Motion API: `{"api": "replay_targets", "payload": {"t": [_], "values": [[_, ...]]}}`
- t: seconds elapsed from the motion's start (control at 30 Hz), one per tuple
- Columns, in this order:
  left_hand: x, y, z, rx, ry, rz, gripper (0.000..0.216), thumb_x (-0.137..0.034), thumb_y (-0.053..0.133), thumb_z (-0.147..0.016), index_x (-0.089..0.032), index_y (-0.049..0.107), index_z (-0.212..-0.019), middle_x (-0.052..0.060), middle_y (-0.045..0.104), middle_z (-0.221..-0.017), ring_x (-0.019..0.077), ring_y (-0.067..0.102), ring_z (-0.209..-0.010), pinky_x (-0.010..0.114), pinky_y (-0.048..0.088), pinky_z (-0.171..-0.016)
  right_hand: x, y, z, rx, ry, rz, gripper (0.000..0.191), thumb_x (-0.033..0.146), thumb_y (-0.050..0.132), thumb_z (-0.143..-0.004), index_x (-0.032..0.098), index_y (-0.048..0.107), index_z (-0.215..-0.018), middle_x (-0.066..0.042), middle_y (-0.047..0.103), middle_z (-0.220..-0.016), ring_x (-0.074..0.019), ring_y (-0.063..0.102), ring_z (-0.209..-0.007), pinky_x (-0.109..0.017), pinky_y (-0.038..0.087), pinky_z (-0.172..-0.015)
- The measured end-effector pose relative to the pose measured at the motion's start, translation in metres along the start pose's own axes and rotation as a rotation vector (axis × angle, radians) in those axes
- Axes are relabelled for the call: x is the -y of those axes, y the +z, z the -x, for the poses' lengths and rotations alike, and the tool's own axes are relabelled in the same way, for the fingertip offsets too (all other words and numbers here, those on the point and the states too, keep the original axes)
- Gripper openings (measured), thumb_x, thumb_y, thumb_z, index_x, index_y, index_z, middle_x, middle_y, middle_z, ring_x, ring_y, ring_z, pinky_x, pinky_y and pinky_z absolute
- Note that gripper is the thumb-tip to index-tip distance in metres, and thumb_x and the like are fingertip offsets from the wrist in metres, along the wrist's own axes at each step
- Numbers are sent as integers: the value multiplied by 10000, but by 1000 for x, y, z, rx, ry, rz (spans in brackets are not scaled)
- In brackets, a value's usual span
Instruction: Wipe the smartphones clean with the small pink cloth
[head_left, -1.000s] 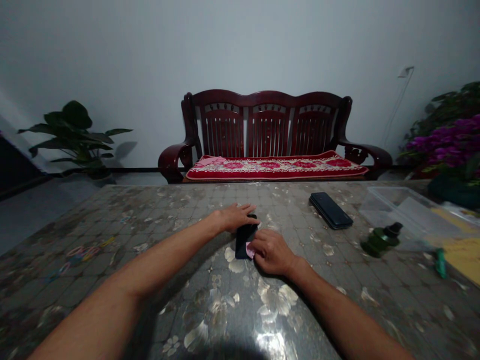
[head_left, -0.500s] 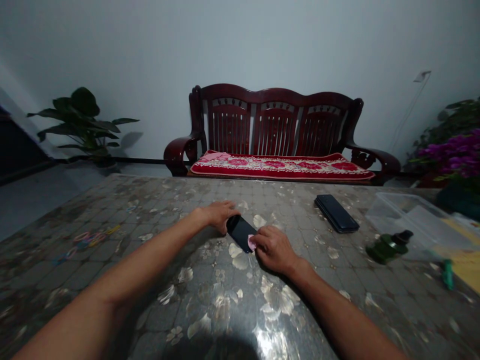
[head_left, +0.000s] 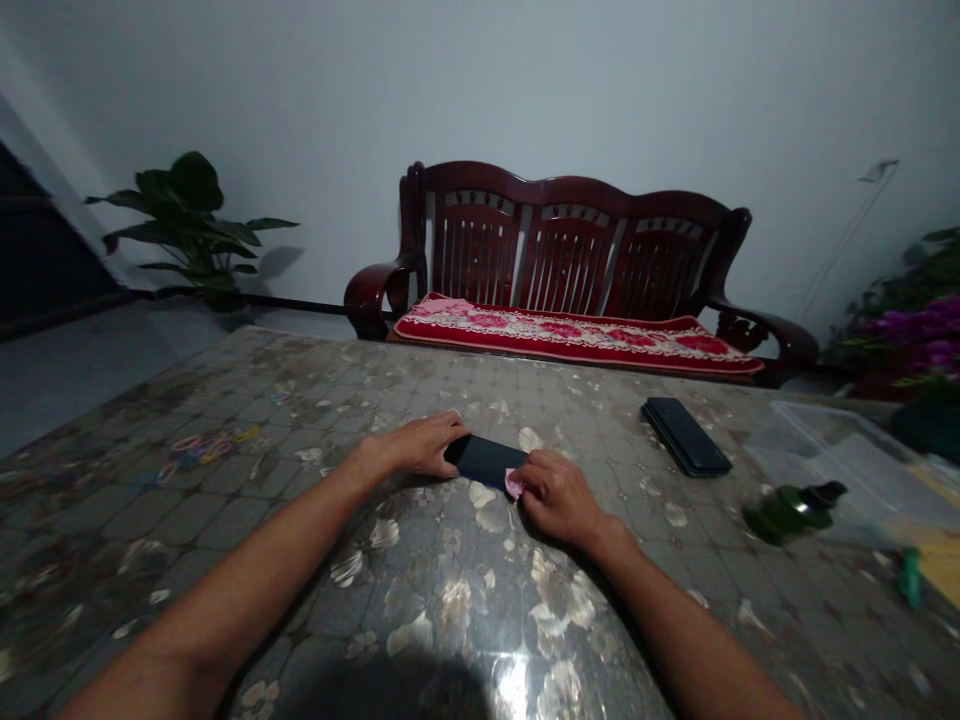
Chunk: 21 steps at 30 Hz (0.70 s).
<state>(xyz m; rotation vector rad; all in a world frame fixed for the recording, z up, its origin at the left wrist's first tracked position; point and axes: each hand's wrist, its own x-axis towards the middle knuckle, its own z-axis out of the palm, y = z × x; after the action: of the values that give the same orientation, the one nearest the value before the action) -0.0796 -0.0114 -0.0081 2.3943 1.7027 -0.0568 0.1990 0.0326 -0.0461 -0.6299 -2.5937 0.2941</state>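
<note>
Black phone [head_left: 484, 462] between left fingers [head_left: 454, 432] and right fingers [head_left: 531, 477].

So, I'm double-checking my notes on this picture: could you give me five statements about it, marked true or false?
1. The left hand grips one end of a flat, black, rectangular phone. True.
2. The right hand holds a yellow piece of material. False: the small, soft-looking piece in its fingers is pink.
3. Thin, coloured loops lie on the grey, flower-patterned tabletop. True.
4. The green bottle with a black top is to the left of the phone. False: it is to the right.
5. The pink piece is apart from the phone. False: it is against the phone's right end.
</note>
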Motion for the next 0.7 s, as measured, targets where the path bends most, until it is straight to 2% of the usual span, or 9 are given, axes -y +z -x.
{"api": "replay_targets", "payload": {"t": [0.23,0.47,0.7], "values": [[-8,6,6,-52,-27,4,553,-418,687,-823,-178,582,-1311,121,570,-1217,287,575,-1125,352,481,-958,-14,4,-4,-123,122,57,263,85,532,-844,199,723,-983,-65,663,-905,-212,575,-871,-298,411,-771],[-22,10,10,-108,-68,-39,452,-438,679,-841,-176,631,-1206,113,596,-1124,285,585,-1052,343,483,-893,-4,2,-3,-57,73,74,191,125,562,-873,213,723,-922,-47,647,-860,-203,567,-840,-292,395,-744],[-40,16,14,-143,-147,-72,485,-423,666,-872,-150,597,-1267,141,602,-1158,288,581,-1085,353,473,-943,-19,1,-9,-94,208,157,255,74,556,-851,214,732,-973,-63,663,-913,-215,570,-884,-298,388,-761]]}}
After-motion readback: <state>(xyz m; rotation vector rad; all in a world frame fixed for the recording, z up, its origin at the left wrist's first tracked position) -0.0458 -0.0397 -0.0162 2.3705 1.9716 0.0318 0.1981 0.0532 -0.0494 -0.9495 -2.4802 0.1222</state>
